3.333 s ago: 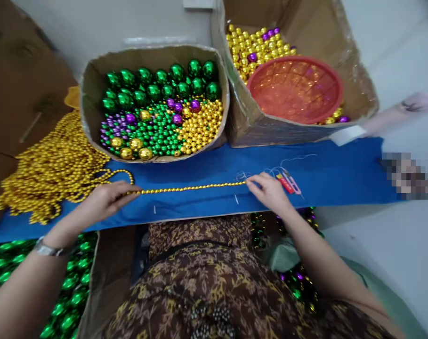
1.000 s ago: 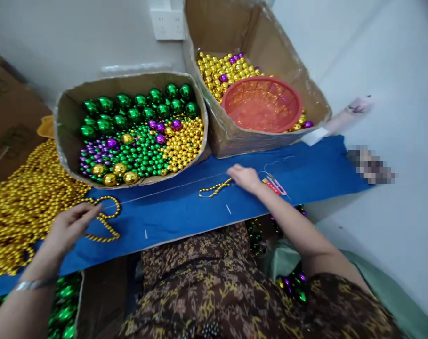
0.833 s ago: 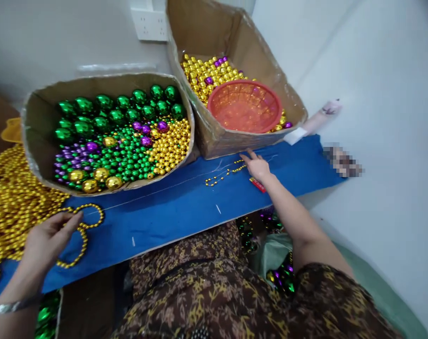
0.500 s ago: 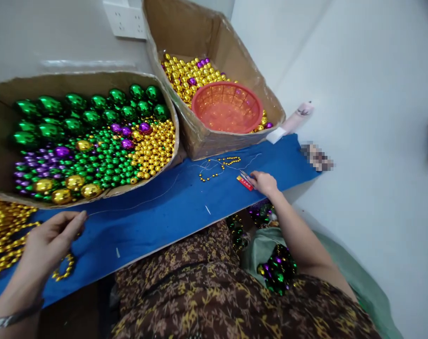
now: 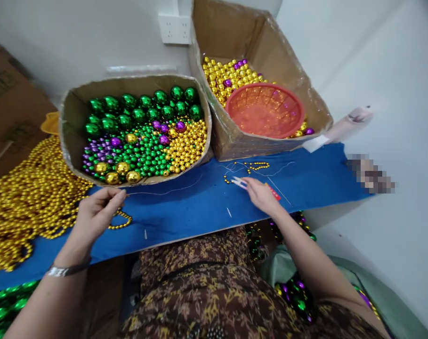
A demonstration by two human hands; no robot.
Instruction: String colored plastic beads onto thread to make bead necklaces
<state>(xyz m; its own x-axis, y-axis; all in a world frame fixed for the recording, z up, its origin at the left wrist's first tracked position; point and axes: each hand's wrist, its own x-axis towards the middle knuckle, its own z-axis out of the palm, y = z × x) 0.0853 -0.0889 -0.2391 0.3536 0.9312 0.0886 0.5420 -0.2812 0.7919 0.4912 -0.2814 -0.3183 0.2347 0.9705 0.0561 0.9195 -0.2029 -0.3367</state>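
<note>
My left hand point(image 5: 100, 211) is closed, thumb and finger pinching one end of a thin pale thread point(image 5: 164, 193) that runs right across the blue table. Just below this hand lies a small loop of gold beads point(image 5: 124, 221). My right hand point(image 5: 261, 195) is closed around a small pair of snips point(image 5: 239, 182), their two pale points spread apart and directed left. Those points are close to a short gold bead strand point(image 5: 259, 165) lying among loose thread. Partly covered by the right hand is a red packet point(image 5: 273, 192).
A cardboard box point(image 5: 136, 181) of green, purple and gold beads stands behind my left hand. Another box point(image 5: 231, 143) holds gold beads and a red basket point(image 5: 265, 134). Gold bead strands point(image 5: 33, 188) pile up at left. A rolled pack point(image 5: 351, 125) lies at right.
My right hand has lifted the snips off the red packet and moved left toward the gold bead strand. My left hand keeps its pinch on the thread. The camera view has swung left.
</note>
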